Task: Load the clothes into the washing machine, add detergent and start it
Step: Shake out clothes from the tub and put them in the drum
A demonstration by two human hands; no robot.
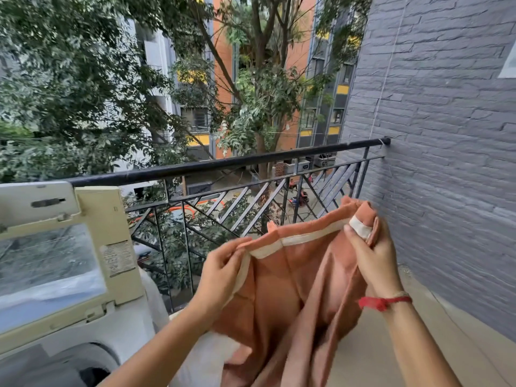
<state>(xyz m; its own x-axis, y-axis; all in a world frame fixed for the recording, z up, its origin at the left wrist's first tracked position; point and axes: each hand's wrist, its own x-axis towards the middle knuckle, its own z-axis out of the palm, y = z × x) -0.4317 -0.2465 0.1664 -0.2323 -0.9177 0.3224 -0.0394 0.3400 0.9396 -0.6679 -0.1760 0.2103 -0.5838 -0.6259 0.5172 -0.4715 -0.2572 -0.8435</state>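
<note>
Head view: one orange garment (pixel 293 291), two hands; left hand (pixel 220 265) and right hand (pixel 372 255) each pinch its cream waistband (pixel 307 238). One washing machine (pixel 83 339), lid (pixel 117 219) raised, stands left; railing (pixel 223 164) behind.

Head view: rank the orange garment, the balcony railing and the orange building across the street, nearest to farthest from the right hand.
1. orange garment: gripped at its waistband by the right hand.
2. balcony railing: just ahead, beyond the hand.
3. orange building: far off, behind the trees.
</note>
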